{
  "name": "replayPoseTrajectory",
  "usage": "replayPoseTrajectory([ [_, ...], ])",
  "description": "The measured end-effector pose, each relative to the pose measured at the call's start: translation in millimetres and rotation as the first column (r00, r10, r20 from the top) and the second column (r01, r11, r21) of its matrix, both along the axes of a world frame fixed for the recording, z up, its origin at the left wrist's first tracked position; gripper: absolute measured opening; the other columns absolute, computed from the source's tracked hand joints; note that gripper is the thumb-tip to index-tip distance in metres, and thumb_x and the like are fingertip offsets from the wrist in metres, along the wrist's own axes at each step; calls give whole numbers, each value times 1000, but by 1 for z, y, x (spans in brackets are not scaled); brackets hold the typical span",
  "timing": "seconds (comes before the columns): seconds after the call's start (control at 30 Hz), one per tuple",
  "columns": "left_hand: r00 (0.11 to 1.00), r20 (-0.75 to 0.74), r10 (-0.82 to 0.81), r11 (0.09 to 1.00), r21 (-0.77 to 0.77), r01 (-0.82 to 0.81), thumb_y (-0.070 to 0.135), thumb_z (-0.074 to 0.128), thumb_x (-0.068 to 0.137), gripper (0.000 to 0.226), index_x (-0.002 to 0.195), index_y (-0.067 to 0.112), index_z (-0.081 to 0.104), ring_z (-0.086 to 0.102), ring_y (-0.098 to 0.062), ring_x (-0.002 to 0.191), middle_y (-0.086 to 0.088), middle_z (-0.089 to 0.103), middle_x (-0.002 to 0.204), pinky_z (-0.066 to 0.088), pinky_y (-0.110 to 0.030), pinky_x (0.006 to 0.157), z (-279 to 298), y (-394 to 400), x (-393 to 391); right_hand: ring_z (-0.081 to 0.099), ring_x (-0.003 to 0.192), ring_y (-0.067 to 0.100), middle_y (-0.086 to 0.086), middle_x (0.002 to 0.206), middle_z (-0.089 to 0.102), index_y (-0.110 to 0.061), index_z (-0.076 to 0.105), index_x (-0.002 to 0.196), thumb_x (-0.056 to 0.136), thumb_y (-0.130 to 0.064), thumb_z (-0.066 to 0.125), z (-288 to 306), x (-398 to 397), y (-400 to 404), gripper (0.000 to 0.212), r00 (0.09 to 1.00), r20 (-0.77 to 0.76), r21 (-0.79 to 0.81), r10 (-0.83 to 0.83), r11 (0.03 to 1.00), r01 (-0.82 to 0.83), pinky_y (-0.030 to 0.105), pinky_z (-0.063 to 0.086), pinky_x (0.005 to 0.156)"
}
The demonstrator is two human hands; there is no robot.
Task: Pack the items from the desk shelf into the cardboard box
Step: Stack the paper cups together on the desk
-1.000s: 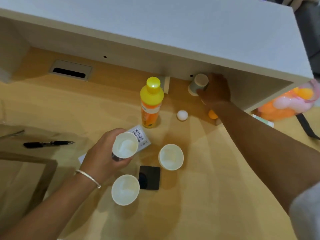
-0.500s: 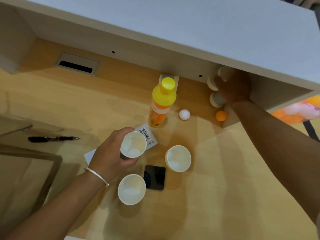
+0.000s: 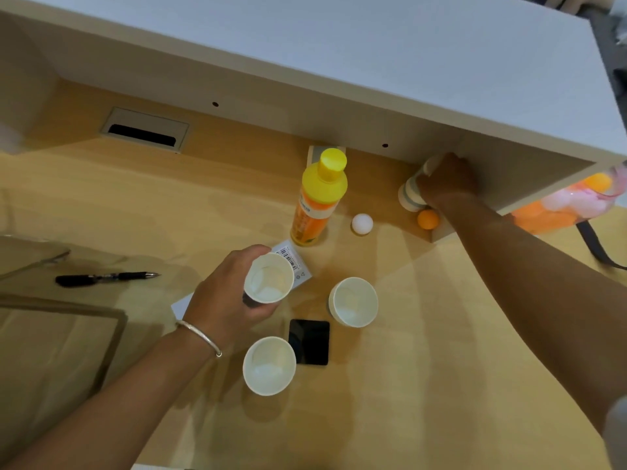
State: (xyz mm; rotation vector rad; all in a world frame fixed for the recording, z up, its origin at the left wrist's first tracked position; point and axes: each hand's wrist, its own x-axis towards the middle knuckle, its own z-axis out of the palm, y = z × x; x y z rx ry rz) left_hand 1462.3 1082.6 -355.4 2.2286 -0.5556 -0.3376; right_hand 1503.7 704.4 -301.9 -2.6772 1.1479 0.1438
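The right hand is tucked under the shelf at the back of the desk. Its fingers are wrapped around a stack of paper cups lying on its side, pale with a grey-blue band. Part of the stack is hidden by the hand and the shelf edge, so the number of cups cannot be told.

An orange ball sits just below that stack, almost touching it. If the stack gets dragged out low, it could bump the ball and send it rolling away. A white ball lies a little to the left, and the tall orange bottle with a yellow cap stands nearby. A swinging arm could knock the bottle over, because it is tall and thin.

The left hand is closed around one open white cup, held upright above a small white box with a barcode. Paper cups are soft, so a hard squeeze would dent it.

Two more white cups stand on the desk, one to the right and one nearer the person, with a flat black square between them. A black pen lies off to the left.

The cardboard box waits open at the left edge, well apart from the shelf. It looks like most things are not yet packed.
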Motion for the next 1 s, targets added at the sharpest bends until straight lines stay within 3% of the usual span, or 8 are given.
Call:
replayPoseTrajectory([
  [0.17, 1000, 7, 3, 1000, 1, -3, 44, 76, 62, 72, 123, 41, 38, 53, -9, 102, 11, 54, 116, 52, -36, 76, -1, 0, 0, 53, 115, 33, 13, 134, 44, -10, 37, 139, 89, -39, 60, -27, -8, 10, 62, 998, -7, 97, 65, 993, -64, 40, 45, 89],
  [0.3, 999, 32, 0, 1000, 14, 0, 49, 72, 62, 72, 125, 38, 39, 51, -5, 101, 12, 52, 115, 52, -35, 76, -2, 0, 0, 51, 115, 33, 12, 139, 38, -10, 32, 142, 90, -39, 58, -37, -12, 10, 65, 995, 47, 107, 94, 989, -98, 37, 42, 85],
  [0.4, 1000, 21, 6, 1000, 25, -7, 43, 78, 63, 73, 125, 37, 41, 51, -5, 102, 11, 52, 117, 53, -36, 77, -2, -1, 0, 54, 111, 32, 10, 134, 43, -15, 38, 137, 86, -42, 63, -29, -9, 9, 63, 990, 49, 76, 135, 987, -138, 34, 40, 77],
  [0.57, 1000, 10, 18, 999, 40, -19, 38, 83, 64, 74, 125, 39, 41, 53, -6, 102, 13, 52, 117, 55, -38, 76, -1, 0, -1, 53, 105, 28, 7, 128, 44, -25, 44, 130, 82, -41, 65, -16, 2, 27, 55, 952, 247, 97, 182, 973, -211, 35, 46, 77],
  [0.77, 999, -5, 43, 998, 54, -43, 40, 84, 62, 79, 127, 43, 38, 53, -8, 103, 15, 50, 119, 55, -36, 78, 2, 0, -2, 51, 115, 29, 7, 134, 41, -26, 36, 138, 84, -39, 64, -27, 3, 37, 62, 956, 127, 160, 265, 946, -283, 34, 45, 79],
  [0.9, 997, -50, 62, 996, 60, -59, 35, 85, 64, 83, 133, 39, 38, 53, -11, 110, 11, 50, 127, 54, -38, 83, 2, 3, -1, 53, 95, 23, 5, 117, 49, -16, 44, 121, 77, -33, 70, -14, -18, 42, 54, 940, 327, 245, 93, 953, -179, 31, 42, 71],
  [0.97, 995, -69, 68, 996, 61, -63, 39, 83, 63, 86, 135, 37, 37, 53, -11, 111, 10, 50, 129, 54, -40, 84, 4, 4, -2, 56, 89, 22, 1, 103, 55, -14, 46, 115, 76, -33, 72, -2, -39, 45, 50, 904, 405, 415, -136, 909, -49, 32, 46, 69],
  [1.0, 996, -69, 64, 996, 61, -60, 43, 81, 61, 87, 136, 37, 37, 53, -12, 111, 10, 50, 129, 53, -40, 84, 6, 5, -2, 58, 91, 20, -1, 100, 56, -14, 47, 115, 77, -35, 72, 4, -52, 48, 50, 880, 398, 548, -259, 837, -1, 31, 47, 70],
])
